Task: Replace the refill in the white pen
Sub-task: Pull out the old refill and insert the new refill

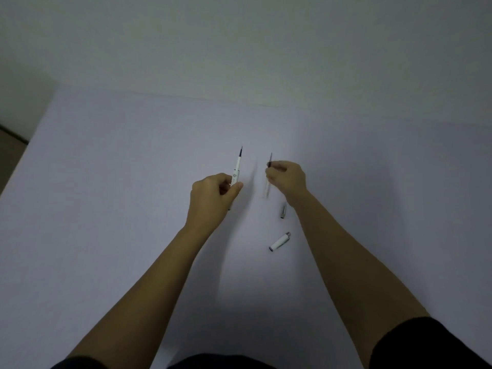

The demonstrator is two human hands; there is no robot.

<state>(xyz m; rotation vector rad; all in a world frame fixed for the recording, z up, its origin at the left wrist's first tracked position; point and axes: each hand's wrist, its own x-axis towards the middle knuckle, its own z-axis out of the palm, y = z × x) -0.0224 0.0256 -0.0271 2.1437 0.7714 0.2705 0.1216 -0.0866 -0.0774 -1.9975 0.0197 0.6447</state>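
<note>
My left hand [213, 195] grips the white pen barrel [236, 171], which points up and away with a dark refill tip [241, 151] sticking out of its top. To the right, my right hand [286, 177] pinches a thin clear refill [268, 177], held nearly upright with its dark tip at the top. The two are side by side, a short gap apart. On the white table [133, 182] below my right hand lie a small dark pen piece [283, 210] and a white pen section [279, 241] with a metal end.
The table's left edge runs diagonally at the far left, with a darker floor beyond. A pale wall rises behind the table's far edge. My dark sleeves show at the bottom of the view.
</note>
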